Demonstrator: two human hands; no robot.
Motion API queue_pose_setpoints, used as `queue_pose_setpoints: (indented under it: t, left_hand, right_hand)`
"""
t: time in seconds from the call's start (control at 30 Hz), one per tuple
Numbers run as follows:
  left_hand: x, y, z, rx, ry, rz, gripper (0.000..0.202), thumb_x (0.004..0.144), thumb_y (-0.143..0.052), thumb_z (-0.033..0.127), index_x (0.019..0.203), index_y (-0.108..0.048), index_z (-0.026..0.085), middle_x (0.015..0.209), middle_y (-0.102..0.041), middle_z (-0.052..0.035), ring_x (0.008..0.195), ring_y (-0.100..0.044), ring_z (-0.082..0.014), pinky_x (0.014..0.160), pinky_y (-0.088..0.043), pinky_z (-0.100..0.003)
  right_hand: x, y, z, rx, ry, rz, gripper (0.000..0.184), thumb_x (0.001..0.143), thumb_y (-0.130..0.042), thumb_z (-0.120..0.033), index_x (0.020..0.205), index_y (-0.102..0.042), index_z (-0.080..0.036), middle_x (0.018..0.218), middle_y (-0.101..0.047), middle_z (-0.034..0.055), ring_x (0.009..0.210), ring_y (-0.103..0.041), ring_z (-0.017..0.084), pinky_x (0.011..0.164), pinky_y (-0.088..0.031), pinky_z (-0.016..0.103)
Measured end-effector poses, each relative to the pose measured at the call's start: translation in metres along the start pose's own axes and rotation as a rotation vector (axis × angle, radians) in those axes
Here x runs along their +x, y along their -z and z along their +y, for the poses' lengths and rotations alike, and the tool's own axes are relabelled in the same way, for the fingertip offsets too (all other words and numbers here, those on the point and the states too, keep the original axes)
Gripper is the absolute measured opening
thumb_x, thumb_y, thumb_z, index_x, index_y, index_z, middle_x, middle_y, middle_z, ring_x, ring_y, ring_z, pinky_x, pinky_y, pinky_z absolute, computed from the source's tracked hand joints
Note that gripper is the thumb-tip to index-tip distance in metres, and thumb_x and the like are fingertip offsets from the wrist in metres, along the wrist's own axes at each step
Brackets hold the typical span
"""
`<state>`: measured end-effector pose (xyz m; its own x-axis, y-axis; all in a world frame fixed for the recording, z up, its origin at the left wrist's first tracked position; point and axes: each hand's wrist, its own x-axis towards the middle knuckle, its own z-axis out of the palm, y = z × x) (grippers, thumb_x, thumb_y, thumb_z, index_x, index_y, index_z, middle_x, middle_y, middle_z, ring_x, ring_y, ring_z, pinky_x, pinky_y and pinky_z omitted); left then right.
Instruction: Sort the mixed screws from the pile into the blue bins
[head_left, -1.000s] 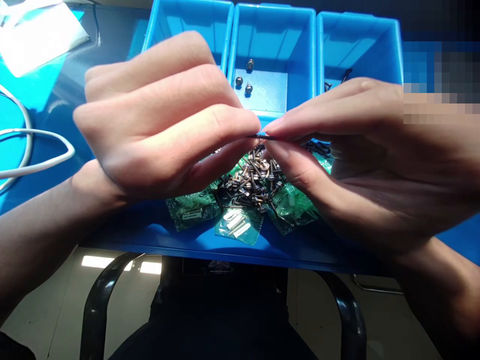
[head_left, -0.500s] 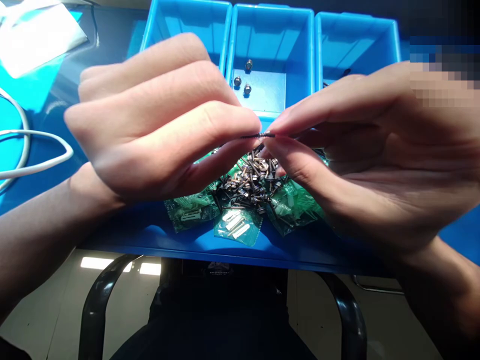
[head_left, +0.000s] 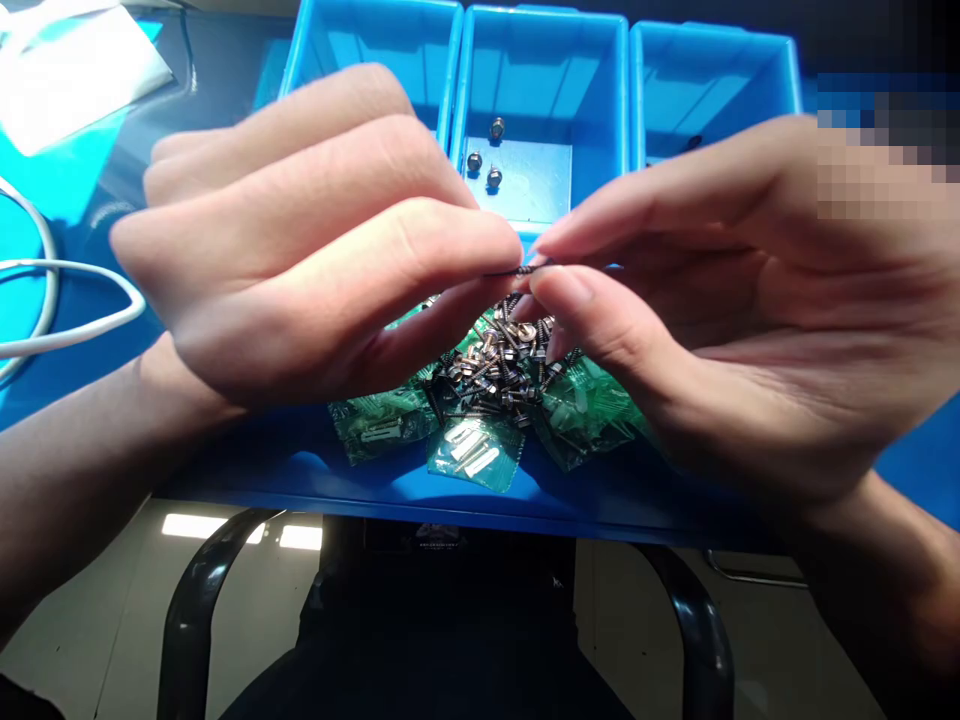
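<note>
Between my two hands, a thin dark threaded screw (head_left: pixel 527 269) lies roughly level, mostly hidden by fingers. My left hand (head_left: pixel 315 240) is closed, pinching one end of it between thumb and forefinger. My right hand (head_left: pixel 750 290) pinches the other end with thumb and forefinger, its palm turned toward the camera. Below the fingertips is a heap of hex-head screws (head_left: pixel 499 370), dark and silvery. Around it lie green-tinted clear packets: one in front with pale plugs and screws (head_left: pixel 476 452), one at left (head_left: pixel 382 432) and more at right (head_left: pixel 589 420).
Blue bins stand in a row behind my hands: left (head_left: pixel 382 50), middle (head_left: pixel 540 70) and right (head_left: pixel 712 80). Three screws lie in the middle one. A white cable (head_left: pixel 112 280) and white sheet (head_left: pixel 90 70) are at left. Black chair arms (head_left: pixel 184 620) flank my lap.
My right thumb and forefinger have shifted slightly along the screw, with the thumb rolled more into view. My left hand has moved a little leftward, keeping its pinch.
</note>
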<state>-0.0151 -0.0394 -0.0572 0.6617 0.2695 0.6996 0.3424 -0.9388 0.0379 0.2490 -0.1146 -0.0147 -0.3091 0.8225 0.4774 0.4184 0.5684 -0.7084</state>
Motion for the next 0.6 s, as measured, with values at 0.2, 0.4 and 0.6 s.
queue_pose_setpoints:
  t: [0.2,0.4,0.6]
  left_hand:
    - [0.007,0.000,0.004,0.072,-0.122,0.038,0.053,0.111,-0.042,0.062,0.146,-0.065,0.029,0.116,-0.073,-0.0053,0.093,-0.062,-0.0198,0.081,-0.046,-0.046]
    - [0.010,0.000,0.003,0.158,-0.159,0.074,0.058,0.108,-0.041,0.072,0.143,-0.064,0.031,0.107,-0.074,-0.0041,0.084,-0.067,-0.0215,0.074,-0.047,-0.042]
    - [0.006,0.006,0.011,0.147,-0.011,-0.030,0.045,0.112,-0.042,0.056,0.148,-0.059,0.035,0.119,-0.074,-0.0001,0.089,-0.067,-0.0162,0.086,-0.053,-0.043]
  right_hand:
    - [-0.001,-0.006,-0.002,0.059,-0.061,0.043,0.019,0.101,-0.068,-0.013,0.111,-0.064,-0.029,0.115,-0.075,0.0000,0.110,-0.076,0.019,0.084,-0.068,0.036]
    - [0.002,-0.001,0.003,-0.044,-0.032,0.045,0.009,0.102,-0.073,-0.028,0.096,-0.074,-0.036,0.098,-0.082,-0.0043,0.088,-0.078,0.018,0.075,-0.064,0.035]
    - [0.003,-0.003,-0.001,0.065,-0.069,0.076,0.026,0.104,-0.067,-0.018,0.117,-0.073,-0.040,0.118,-0.079,-0.0015,0.105,-0.080,0.020,0.080,-0.068,0.035]
